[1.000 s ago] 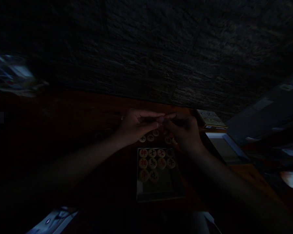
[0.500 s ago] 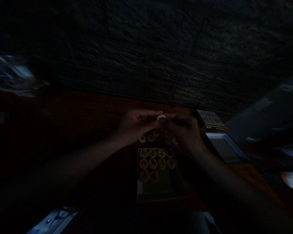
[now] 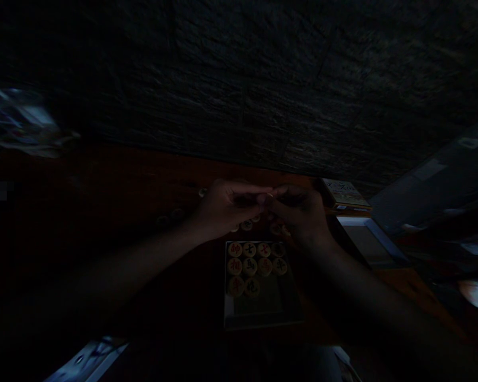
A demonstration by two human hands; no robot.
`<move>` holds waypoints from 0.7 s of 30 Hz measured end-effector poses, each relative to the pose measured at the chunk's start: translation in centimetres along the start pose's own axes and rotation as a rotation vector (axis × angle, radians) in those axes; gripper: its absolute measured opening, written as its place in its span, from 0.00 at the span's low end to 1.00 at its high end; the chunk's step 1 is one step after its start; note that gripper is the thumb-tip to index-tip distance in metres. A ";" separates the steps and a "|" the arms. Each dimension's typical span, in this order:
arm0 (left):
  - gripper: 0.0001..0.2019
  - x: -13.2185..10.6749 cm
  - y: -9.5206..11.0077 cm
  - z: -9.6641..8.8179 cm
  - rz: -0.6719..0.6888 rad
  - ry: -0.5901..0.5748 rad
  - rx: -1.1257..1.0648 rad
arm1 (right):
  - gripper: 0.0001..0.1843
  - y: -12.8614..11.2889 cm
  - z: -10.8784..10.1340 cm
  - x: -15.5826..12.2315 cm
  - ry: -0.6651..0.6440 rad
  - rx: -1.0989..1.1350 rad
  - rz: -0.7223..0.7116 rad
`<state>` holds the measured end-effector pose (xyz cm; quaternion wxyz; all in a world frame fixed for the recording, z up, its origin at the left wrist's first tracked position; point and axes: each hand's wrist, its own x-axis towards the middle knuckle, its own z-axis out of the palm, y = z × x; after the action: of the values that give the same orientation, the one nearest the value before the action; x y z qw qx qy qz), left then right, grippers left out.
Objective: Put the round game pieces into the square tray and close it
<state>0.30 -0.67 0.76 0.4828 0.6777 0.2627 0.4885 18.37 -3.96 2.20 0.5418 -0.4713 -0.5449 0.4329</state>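
Note:
Over the loose pieces on the table, my left hand (image 3: 219,207) and my right hand (image 3: 302,212) meet at the fingertips. Both are closed in a pinch on one round Chinese chess piece (image 3: 270,196), mostly hidden by the fingers. Below them lies a shallow open box (image 3: 273,306). Its upper rows hold several Chinese chess pieces with red or black characters, such as a black-marked piece (image 3: 249,266); its lower right part shows bare bottom. Under my hands lie more loose pieces, among them a black-marked one (image 3: 247,224) and a red-marked one (image 3: 286,230), partly covered.
On the right stand a printed box (image 3: 346,194) and an open, light-rimmed box lid (image 3: 366,241). More loose pieces (image 3: 177,213) lie left of my left hand on the dark wooden table (image 3: 115,175). A stone-textured wall (image 3: 223,95) rises behind. The scene is very dark.
My fingertips have drawn closer together around the piece, which shows far less now. My left hand has shifted slightly, uncovering a loose piece behind it. Pieces in the box have not moved.

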 end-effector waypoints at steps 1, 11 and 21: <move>0.15 0.0 0.1 0.0 -0.006 0.010 0.004 | 0.21 -0.1 0.0 0.0 0.000 -0.006 0.018; 0.13 0.4 0.4 -0.4 -0.067 0.117 -0.035 | 0.16 0.1 -0.2 0.2 -0.040 -0.042 -0.073; 0.10 0.3 0.4 -0.2 -0.062 0.084 -0.020 | 0.17 0.4 -0.4 0.2 0.019 -0.166 -0.211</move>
<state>0.13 -0.50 1.22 0.4933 0.6433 0.2986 0.5037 18.76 -3.73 1.83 0.5486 -0.4587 -0.6202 0.3226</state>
